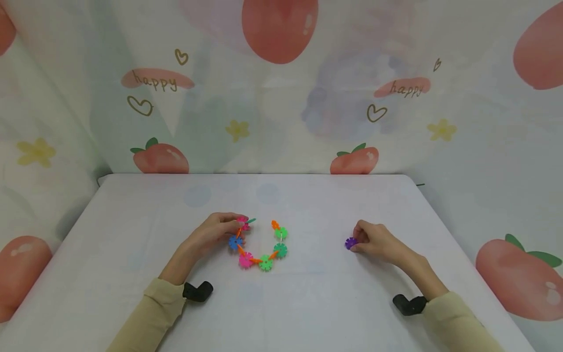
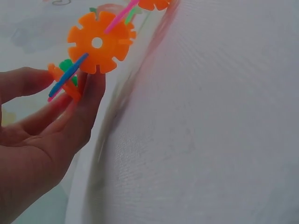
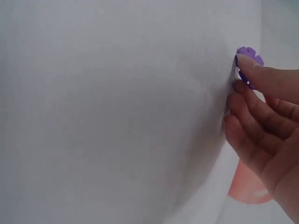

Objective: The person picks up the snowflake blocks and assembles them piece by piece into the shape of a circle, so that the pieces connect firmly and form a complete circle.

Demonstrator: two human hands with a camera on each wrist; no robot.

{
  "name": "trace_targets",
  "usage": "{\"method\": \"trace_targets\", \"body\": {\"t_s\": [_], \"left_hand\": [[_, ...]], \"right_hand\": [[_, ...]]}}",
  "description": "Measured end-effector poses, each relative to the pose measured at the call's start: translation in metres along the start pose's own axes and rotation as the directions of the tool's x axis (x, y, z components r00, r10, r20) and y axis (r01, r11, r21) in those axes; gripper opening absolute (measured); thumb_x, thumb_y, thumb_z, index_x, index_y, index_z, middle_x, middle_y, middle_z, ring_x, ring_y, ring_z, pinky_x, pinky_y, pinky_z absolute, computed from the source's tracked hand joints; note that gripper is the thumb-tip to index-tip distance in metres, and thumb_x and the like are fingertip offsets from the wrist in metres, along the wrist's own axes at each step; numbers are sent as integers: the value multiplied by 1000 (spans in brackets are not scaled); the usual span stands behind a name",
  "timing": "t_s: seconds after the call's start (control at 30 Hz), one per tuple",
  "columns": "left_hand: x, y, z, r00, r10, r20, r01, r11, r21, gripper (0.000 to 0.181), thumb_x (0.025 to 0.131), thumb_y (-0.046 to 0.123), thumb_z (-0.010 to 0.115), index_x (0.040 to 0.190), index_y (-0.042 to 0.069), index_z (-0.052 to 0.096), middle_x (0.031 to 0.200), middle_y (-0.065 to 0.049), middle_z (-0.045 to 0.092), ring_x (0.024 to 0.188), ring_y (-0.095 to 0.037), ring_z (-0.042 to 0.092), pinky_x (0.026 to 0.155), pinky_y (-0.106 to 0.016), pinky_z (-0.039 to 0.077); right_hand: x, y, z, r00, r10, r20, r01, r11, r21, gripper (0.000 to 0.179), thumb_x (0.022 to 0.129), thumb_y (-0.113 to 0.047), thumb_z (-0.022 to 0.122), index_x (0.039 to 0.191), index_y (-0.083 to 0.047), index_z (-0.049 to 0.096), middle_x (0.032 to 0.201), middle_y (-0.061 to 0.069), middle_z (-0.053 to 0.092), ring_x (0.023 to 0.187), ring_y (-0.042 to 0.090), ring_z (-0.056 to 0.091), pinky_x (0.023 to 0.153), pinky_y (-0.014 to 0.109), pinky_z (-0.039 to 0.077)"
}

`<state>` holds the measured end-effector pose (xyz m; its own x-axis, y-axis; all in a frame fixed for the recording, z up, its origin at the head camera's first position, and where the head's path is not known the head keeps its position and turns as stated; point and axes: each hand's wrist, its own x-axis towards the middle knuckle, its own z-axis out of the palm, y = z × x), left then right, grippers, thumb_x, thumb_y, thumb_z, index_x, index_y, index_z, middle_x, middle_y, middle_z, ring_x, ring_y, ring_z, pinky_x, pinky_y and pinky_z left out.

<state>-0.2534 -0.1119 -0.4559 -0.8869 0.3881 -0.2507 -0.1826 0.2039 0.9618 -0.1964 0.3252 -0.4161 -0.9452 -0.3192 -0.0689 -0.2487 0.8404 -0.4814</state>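
Notched plastic snowflake discs, linked edge to edge, form a curved chain that stands open at the far side in the head view. Among them are a blue disc, a light green disc and orange ones seen edge-on. My left hand pinches the chain's left end near a pink disc, with a teal disc beyond it. In the left wrist view an orange disc faces the camera above the fingers. Off to the right, my right hand pinches a single purple disc between thumb and fingers, partly hiding it.
A white cloth covers the table. Behind it hangs a patterned backdrop with fruit and "happy" prints. Each wrist carries a black camera mount, one by the left sleeve and one by the right.
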Motion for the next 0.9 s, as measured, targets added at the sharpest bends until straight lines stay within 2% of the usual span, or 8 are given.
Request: {"method": "trace_targets", "body": {"t_s": [0.07,0.2,0.37,0.6,0.9], "left_hand": [[0,0,1,1000,-5,-1,5,1000,-1,42,102,22,61,136,-2,62,128,-14,70,103,-18,66,104,-36,53],[-1,1,2,1000,-13,-13,13,1000,-12,42,99,30,68,129,0,67,118,-11,76,100,-18,69,100,-33,54],[-1,1,3,999,-4,-34,3,1000,-25,39,97,30,72,122,0,70,110,-8,77,97,-17,71,94,-28,56],[-1,0,1,1000,-10,-25,10,1000,-18,39,97,26,71,125,-1,69,121,-10,74,103,-18,65,91,-25,54],[-1,0,0,1000,-22,10,22,1000,-19,40,100,21,65,132,-3,65,125,-13,73,97,-15,66,88,-25,55]], "right_hand": [[3,-3,3,999,-32,-17,33,999,25,22,87,-5,80,96,-4,60,82,0,64,75,12,56,66,23,51],[13,-13,8,995,-82,-65,84,996,38,17,88,-3,78,96,-6,63,82,-2,65,76,9,57,68,22,51],[27,-30,18,984,-127,-121,137,987,78,15,89,0,76,100,-6,67,84,-2,68,77,10,60,70,22,53],[52,-58,30,974,-159,-158,186,968,168,17,91,-3,77,107,-7,74,87,0,73,80,12,67,75,23,57],[82,-97,45,977,-154,-148,192,938,290,16,94,-9,75,110,-7,74,90,3,74,82,15,69,78,25,60]]}}
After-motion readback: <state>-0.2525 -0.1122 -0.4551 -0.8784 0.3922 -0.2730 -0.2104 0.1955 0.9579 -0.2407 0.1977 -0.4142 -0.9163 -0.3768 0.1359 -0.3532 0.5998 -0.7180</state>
